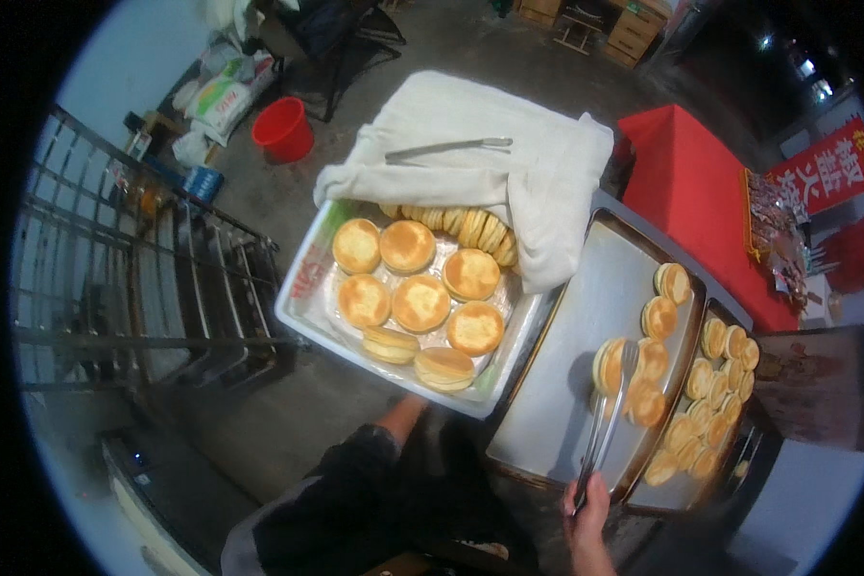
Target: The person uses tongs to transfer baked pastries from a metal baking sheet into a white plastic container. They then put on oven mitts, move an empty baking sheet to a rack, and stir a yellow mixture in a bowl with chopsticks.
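Nearby, white cloth (523, 173) partly covers crated buns (420, 303).

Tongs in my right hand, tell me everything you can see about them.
The tongs are long, slim and silvery, apparently metal, with two narrow arms; the farther tip widens and looks slotted. The right hand has its grip near their lower end. From there they slant up and slightly right over the grey baking tray, arms a little apart, tips among the browned round cakes. One tip overlaps a cake in view, but whether the tongs are pinching one cannot be told.
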The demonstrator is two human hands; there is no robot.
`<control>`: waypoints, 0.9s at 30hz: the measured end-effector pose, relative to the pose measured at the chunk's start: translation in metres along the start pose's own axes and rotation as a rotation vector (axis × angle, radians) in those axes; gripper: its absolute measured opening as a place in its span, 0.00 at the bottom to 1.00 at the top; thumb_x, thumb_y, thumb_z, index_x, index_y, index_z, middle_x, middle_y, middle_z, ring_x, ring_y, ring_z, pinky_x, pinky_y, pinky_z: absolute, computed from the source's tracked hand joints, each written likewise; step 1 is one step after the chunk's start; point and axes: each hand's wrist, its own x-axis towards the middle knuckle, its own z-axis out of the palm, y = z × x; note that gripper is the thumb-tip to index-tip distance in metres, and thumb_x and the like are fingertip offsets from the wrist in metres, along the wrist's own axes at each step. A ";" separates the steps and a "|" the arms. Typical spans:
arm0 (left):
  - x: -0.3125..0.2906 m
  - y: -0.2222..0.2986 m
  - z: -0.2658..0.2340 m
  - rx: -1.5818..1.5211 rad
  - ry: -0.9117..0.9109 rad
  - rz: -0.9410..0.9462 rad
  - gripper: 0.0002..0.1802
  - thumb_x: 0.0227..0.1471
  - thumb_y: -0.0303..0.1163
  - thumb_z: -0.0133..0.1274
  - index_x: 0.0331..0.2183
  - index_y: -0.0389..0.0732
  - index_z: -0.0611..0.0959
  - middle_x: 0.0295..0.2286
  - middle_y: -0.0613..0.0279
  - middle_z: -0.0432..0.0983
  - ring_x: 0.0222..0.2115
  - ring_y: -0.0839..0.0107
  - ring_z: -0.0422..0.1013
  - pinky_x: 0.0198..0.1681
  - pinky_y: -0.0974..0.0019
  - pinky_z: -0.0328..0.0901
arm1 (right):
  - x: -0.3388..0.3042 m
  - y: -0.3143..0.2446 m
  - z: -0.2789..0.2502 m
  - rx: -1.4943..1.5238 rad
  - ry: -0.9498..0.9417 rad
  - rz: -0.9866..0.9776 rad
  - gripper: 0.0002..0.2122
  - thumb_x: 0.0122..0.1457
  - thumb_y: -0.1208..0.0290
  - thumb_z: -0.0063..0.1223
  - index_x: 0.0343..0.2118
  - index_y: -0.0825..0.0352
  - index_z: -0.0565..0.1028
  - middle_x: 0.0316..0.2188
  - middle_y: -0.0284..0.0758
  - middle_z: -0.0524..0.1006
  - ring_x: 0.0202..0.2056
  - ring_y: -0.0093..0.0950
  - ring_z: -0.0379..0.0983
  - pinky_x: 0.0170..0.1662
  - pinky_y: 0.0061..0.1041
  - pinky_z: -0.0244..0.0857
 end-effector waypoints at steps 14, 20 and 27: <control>0.052 -0.075 -0.007 -0.617 0.072 -0.117 0.15 0.58 0.32 0.51 0.44 0.35 0.79 0.36 0.52 0.79 0.31 0.62 0.76 0.31 0.63 0.72 | -0.056 0.042 -0.047 -0.162 0.056 -0.044 0.14 0.69 0.58 0.47 0.35 0.65 0.72 0.24 0.34 0.73 0.23 0.25 0.68 0.26 0.24 0.62; -0.075 -0.111 -0.072 -0.234 0.387 -0.011 0.20 0.54 0.28 0.55 0.47 0.25 0.78 0.37 0.47 0.79 0.30 0.59 0.79 0.28 0.57 0.75 | -0.103 0.065 -0.048 -0.299 -0.186 -0.033 0.17 0.71 0.55 0.46 0.33 0.67 0.70 0.21 0.33 0.71 0.17 0.19 0.64 0.21 0.18 0.57; -0.244 -0.184 -0.191 -0.244 0.250 -0.096 0.16 0.52 0.25 0.53 0.41 0.24 0.78 0.34 0.47 0.79 0.29 0.59 0.79 0.24 0.60 0.76 | -0.168 0.142 -0.090 -0.512 -0.434 0.107 0.16 0.71 0.59 0.46 0.30 0.66 0.71 0.19 0.29 0.71 0.17 0.17 0.63 0.21 0.19 0.56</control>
